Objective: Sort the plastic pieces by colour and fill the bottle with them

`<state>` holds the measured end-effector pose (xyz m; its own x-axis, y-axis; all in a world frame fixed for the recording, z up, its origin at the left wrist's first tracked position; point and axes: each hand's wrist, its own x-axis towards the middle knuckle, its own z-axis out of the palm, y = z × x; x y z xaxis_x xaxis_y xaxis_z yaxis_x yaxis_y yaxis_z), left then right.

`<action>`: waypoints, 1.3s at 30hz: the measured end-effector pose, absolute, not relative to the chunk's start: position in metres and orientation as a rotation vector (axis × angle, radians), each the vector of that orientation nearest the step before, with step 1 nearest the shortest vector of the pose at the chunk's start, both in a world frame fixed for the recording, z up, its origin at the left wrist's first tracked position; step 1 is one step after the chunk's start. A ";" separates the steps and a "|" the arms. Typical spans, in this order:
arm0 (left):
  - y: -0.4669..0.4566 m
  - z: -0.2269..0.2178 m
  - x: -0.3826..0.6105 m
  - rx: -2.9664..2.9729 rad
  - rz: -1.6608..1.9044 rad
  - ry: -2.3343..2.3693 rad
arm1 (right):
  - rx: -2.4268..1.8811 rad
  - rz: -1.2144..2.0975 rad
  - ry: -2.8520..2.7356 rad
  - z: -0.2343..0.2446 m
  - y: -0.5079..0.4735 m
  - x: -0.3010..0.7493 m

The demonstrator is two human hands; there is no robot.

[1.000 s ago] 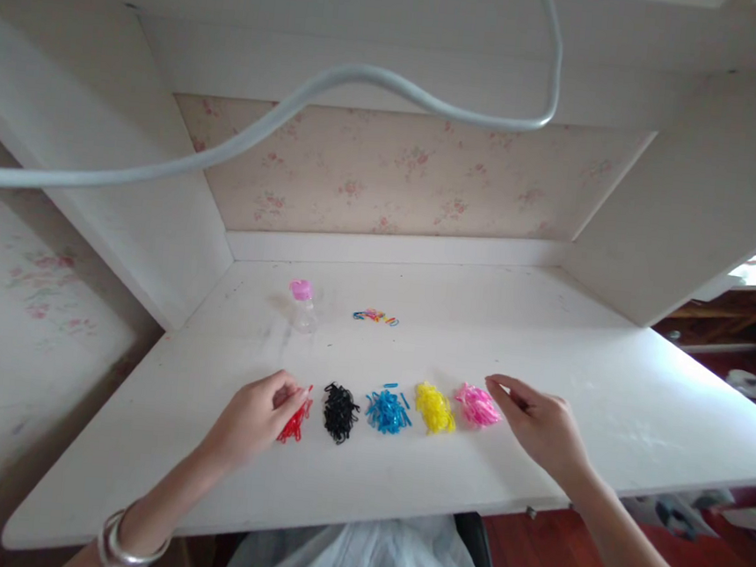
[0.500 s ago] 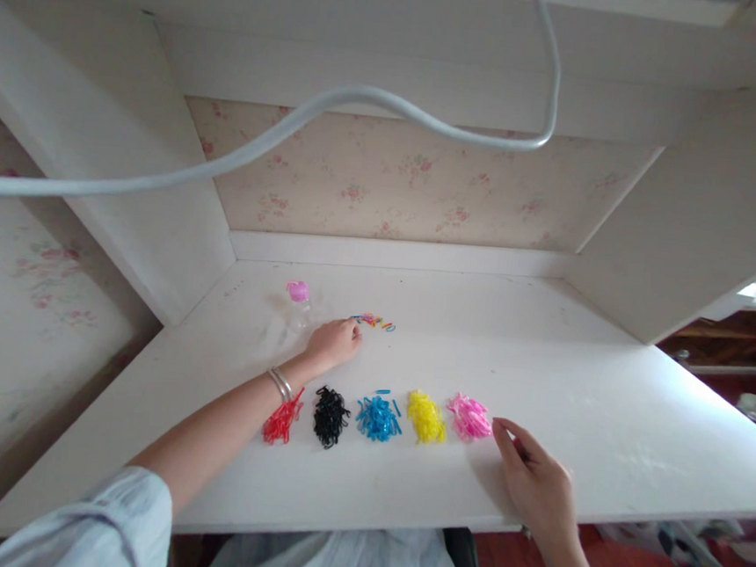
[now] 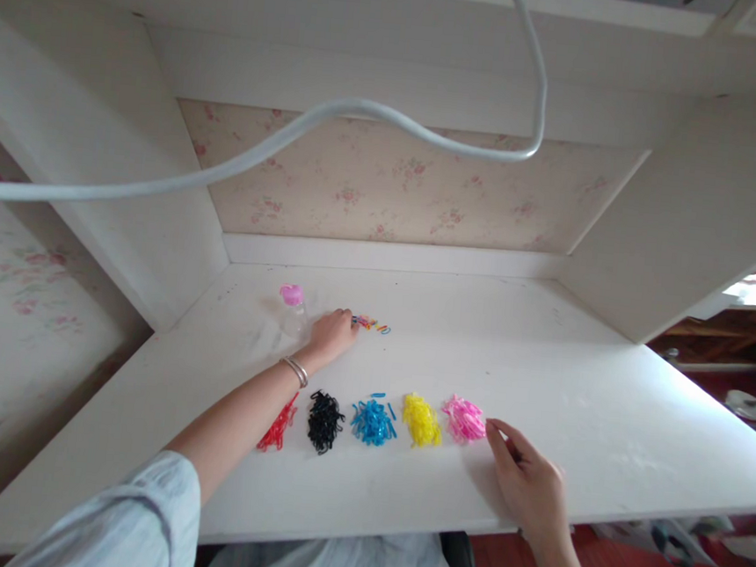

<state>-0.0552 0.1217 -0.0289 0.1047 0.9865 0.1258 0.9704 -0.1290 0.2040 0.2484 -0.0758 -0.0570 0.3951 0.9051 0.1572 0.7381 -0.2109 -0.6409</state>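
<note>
My left hand (image 3: 334,337), a bracelet at its wrist, reaches across the desk with fingers closed at the left edge of a small mixed pile of coloured rubber bands (image 3: 367,323). Whatever lies in its fingertips is hidden. My right hand (image 3: 529,482) is pinched at the right side of the pink rubber bands (image 3: 465,419); anything in that pinch is too small to make out. To the left, in a row, lie yellow rubber bands (image 3: 422,421), blue rubber bands (image 3: 374,423), black rubber bands (image 3: 324,422) and red rubber bands (image 3: 277,426), partly covered by my left forearm.
A clear bottle with a pink cap (image 3: 292,295) stands just left of my left hand. A white cable (image 3: 367,109) hangs across the upper view. The white desk (image 3: 431,500) has side panels and a wallpapered back. My lap is at its front edge.
My left hand has shifted slightly, its fingers now closed at the mixed pile. My right hand stays pinched beside the pink bands. The whole view has moved a little.
</note>
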 end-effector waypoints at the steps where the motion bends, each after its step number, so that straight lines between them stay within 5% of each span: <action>1: 0.122 -0.029 -0.055 2.288 0.363 2.021 | -2.009 0.331 -1.398 -0.057 -0.076 0.248; 20: 0.081 -0.005 -0.072 2.526 0.557 1.642 | -1.991 0.319 -1.371 -0.055 -0.075 0.245; 28: 0.033 0.009 -0.026 2.774 0.427 1.060 | -1.988 0.298 -1.393 -0.051 -0.075 0.242; 39: 0.034 0.007 0.003 2.880 0.270 0.952 | -2.015 0.313 -1.399 -0.054 -0.075 0.244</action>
<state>0.0035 0.0336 0.0067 0.7895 0.5983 0.1368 0.5812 -0.8004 0.1468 0.2443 -0.0748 -0.0538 0.4000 0.9012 0.1669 0.7442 -0.2131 -0.6330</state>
